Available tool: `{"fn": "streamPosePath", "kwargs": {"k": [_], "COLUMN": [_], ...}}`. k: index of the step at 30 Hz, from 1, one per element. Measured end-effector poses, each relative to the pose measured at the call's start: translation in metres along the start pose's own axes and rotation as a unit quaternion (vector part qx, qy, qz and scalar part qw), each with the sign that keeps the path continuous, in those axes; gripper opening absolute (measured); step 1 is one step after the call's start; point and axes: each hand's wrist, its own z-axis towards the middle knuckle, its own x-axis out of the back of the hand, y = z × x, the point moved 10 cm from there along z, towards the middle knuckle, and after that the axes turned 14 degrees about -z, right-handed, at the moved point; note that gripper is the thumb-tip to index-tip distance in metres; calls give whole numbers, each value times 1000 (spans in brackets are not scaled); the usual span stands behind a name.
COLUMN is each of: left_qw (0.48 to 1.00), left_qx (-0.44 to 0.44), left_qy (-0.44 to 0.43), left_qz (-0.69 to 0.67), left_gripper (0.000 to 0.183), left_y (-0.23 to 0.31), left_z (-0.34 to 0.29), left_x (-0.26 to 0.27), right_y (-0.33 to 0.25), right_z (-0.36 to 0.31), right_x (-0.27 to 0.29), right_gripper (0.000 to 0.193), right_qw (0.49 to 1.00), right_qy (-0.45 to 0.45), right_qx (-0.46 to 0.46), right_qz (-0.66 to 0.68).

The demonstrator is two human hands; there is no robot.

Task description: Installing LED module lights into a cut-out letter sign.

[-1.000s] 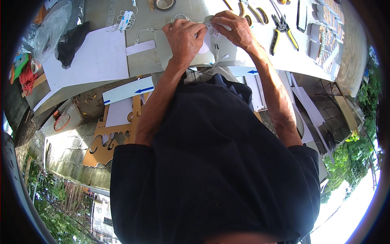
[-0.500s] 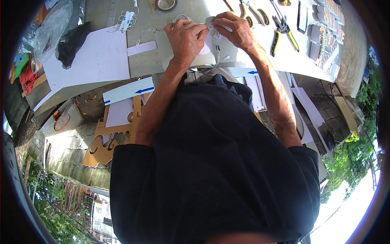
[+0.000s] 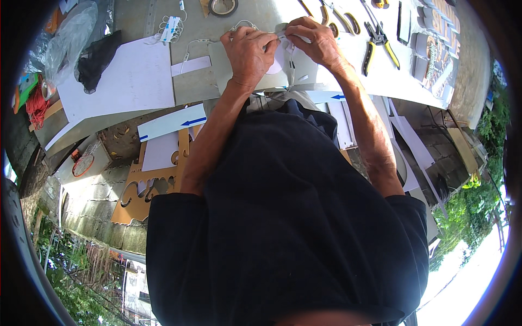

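My left hand (image 3: 248,54) and my right hand (image 3: 315,42) are close together over the work table, fingers pinched on a string of small white LED modules (image 3: 202,41) joined by thin wire. The wire loops left of my left hand, toward a bundle of modules (image 3: 172,28) with blue and white backing. Another length hangs below my right fingertips. My fingers mostly cover the part being gripped. Beneath my hands lies a rounded white piece (image 3: 276,64). A narrow white strip (image 3: 191,66) rests to the left.
A tape roll (image 3: 223,5) is at the far edge. Yellow-and-black wire strippers (image 3: 379,44), scissors (image 3: 348,23) and a black phone-like slab (image 3: 404,23) lie right, near grey cut letters (image 3: 435,41). Left are a white sheet (image 3: 136,76), black plastic (image 3: 98,62), a clear bag (image 3: 70,41) and red cord (image 3: 37,106).
Both hands keep nearly the same place and grip, with only slight finger movement. The view has shifted very slightly.
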Motion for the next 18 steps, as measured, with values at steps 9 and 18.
{"fn": "streamPosePath", "kwargs": {"k": [9,18], "left_qw": [1000,994], "left_qx": [-9,26], "left_qy": [-4,-94], "left_qz": [4,58], "left_gripper": [13,9], "left_y": [3,3], "left_z": [3,14], "left_x": [1,-13], "right_y": [1,-4], "right_z": [1,11], "right_x": [0,-8], "right_gripper": [12,9], "right_qw": [1000,999], "right_qy": [2,-42], "right_qx": [-7,-4], "right_qz": [5,-15]}}
